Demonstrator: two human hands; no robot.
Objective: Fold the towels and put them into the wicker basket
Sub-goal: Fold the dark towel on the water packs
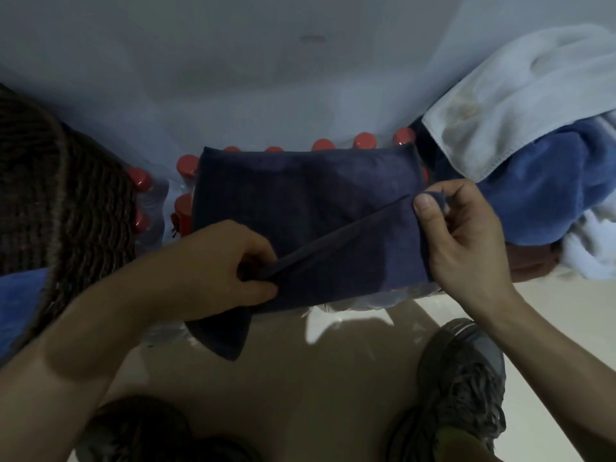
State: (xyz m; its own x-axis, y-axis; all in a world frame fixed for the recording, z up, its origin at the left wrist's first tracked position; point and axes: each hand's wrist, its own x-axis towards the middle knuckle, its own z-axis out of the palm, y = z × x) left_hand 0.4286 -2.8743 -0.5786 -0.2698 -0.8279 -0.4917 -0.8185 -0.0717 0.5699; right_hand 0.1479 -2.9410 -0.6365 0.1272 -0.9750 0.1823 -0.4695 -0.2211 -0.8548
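A dark navy towel [300, 201] lies spread over a pack of red-capped bottles [186, 165] in the middle of the view. My left hand [230, 265] pinches a raised fold of it at the near left. My right hand [463, 235] pinches the towel's right corner between thumb and fingers. One corner of the towel hangs down below my left hand. The dark wicker basket [66, 201] stands at the left, with a blue towel [16, 305] showing against its near side.
A heap of towels sits at the right: a white one [520, 105] on top, a blue one [546, 195] under it, a reddish-brown one [533, 265] lower. A pale wall rises behind. My shoes [460, 388] stand on the beige floor below.
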